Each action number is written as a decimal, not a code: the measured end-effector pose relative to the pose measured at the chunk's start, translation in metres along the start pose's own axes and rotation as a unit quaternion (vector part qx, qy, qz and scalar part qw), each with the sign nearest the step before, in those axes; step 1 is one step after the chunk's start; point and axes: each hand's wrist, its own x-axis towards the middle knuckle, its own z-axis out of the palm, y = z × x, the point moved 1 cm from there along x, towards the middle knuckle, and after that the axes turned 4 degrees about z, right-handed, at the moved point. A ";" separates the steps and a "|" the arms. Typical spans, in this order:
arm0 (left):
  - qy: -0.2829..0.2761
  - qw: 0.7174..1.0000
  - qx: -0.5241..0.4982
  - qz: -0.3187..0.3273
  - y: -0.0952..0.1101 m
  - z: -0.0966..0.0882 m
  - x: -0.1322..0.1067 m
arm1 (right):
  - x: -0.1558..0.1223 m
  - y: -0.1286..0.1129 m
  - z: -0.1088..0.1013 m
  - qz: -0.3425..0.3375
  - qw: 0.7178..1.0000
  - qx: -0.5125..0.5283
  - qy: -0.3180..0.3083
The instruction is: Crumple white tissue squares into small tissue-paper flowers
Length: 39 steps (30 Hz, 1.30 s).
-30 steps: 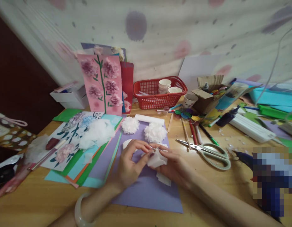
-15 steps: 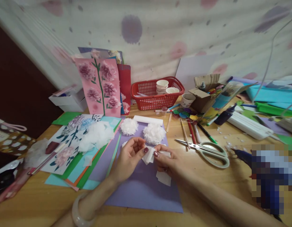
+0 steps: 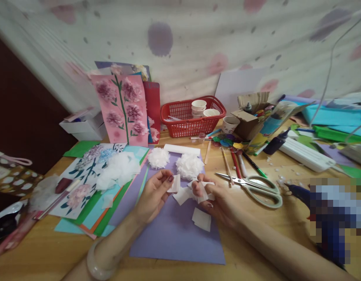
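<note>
My left hand (image 3: 155, 192) pinches a small square of white tissue paper (image 3: 176, 184) between thumb and fingers. To its right, my right hand (image 3: 217, 197) is closed on more white tissue squares (image 3: 209, 191), its fingers curled. Another white piece (image 3: 182, 196) shows between the two hands, over the purple sheet (image 3: 177, 242). Below the right hand, loose tissue squares (image 3: 201, 219) lie on that sheet. Just beyond my hands sit two fluffy white paper flowers, a smaller one (image 3: 158, 158) at left and a larger one (image 3: 189, 166) at right, in front of a white roll (image 3: 182, 149).
Scissors (image 3: 252, 187) lie right of the purple sheet, near pens and a brush. A glue gun (image 3: 300, 192), partly pixelated, is at far right. A red basket (image 3: 192, 127) with cups stands behind. Crumpled white tissue (image 3: 119, 169) rests on coloured papers at left.
My hands have moved apart. The left now holds a single tissue square away from the pieces in the right hand. The view has shifted slightly.
</note>
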 end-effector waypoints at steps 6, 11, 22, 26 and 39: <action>-0.035 0.996 -0.043 -0.066 0.001 0.006 -0.005 | -0.003 0.004 -0.003 0.014 0.990 -0.104 -0.093; -0.056 0.995 -0.018 -0.078 -0.006 0.007 -0.009 | -0.007 0.009 -0.001 0.005 0.966 -0.247 -0.072; -0.077 0.995 0.055 -0.044 -0.013 0.008 -0.010 | -0.011 0.003 0.007 -0.010 0.955 -0.295 -0.044; -0.036 0.974 0.207 0.088 -0.010 0.004 -0.009 | -0.010 0.004 0.003 -0.023 0.955 -0.292 -0.037; -0.085 0.894 0.370 0.239 0.000 0.008 -0.020 | -0.008 0.003 0.002 -0.081 0.957 -0.276 -0.021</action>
